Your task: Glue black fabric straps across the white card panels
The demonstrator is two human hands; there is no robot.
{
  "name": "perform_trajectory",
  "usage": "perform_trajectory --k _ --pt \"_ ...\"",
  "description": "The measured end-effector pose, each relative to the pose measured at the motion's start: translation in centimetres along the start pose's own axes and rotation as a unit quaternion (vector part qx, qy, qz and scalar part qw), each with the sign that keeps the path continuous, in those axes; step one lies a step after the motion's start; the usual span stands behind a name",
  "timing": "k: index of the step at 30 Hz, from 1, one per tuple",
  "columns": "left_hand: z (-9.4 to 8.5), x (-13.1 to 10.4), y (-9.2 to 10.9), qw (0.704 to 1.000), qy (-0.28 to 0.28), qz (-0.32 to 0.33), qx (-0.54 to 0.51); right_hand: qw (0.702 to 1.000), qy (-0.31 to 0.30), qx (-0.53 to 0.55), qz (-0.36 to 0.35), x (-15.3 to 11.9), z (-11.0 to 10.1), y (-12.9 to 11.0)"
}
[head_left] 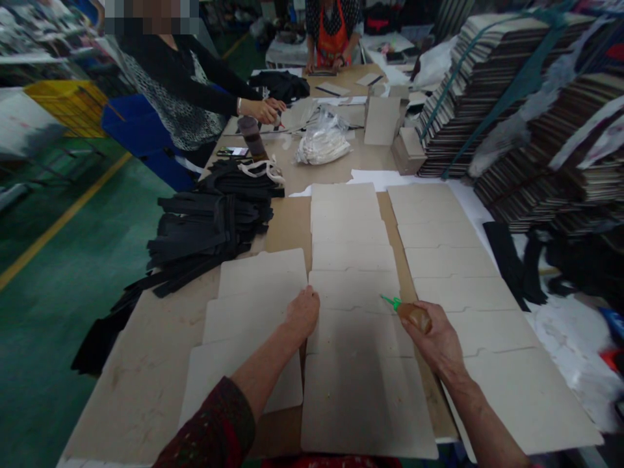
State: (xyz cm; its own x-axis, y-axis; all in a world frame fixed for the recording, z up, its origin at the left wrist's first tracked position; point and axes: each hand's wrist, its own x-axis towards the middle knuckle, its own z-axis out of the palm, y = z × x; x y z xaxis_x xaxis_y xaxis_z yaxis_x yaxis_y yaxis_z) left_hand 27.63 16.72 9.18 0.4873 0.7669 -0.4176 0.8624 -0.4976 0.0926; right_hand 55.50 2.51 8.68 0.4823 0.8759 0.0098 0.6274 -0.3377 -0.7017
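My right hand [436,335] is wrapped round a squeeze bottle [415,317] of amber liquid, probably glue. Its green nozzle points left, over the right side of the middle column of grey cardboard sheets [361,406]. These sheets overlap like steps, and a few small drops show on the nearer ones. My left hand [303,311] is closed, knuckles up, at the left edge of that column; whatever its fingers may pinch is hidden. More overlapping sheets lie in a left column [248,325] under my left forearm and in a right column [487,325] beside my right hand.
Black fabric strips [209,227] are heaped at the table's left edge. Tall strapped stacks of board [492,84] stand at the right. Farther back are a plastic bag [324,140] and a dark bottle [252,136]. Two other people work at the table's left and far end.
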Motion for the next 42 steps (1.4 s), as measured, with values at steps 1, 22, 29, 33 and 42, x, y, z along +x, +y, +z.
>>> perform_trajectory --k 1,22,29,33,42 --pt "0.0 0.0 0.0 1.000 -0.001 -0.001 -0.001 1.000 -0.005 -0.010 0.000 0.1 -0.3 -0.1" --pt "-2.0 0.9 -0.5 0.999 -0.013 0.027 0.039 0.973 0.084 0.184 0.108 5.7 1.5 -1.6" --pt "-2.0 3.1 -1.2 0.999 0.001 0.030 0.042 0.997 0.018 0.071 -0.009 9.3 2.2 0.0" --pt "-1.6 4.3 -1.0 0.999 0.013 0.009 0.047 0.999 -0.003 0.025 -0.039 9.5 2.2 -0.2" --pt "-1.4 5.2 -1.0 0.999 0.019 0.001 0.050 0.996 -0.021 -0.059 -0.060 9.8 0.5 -1.4"
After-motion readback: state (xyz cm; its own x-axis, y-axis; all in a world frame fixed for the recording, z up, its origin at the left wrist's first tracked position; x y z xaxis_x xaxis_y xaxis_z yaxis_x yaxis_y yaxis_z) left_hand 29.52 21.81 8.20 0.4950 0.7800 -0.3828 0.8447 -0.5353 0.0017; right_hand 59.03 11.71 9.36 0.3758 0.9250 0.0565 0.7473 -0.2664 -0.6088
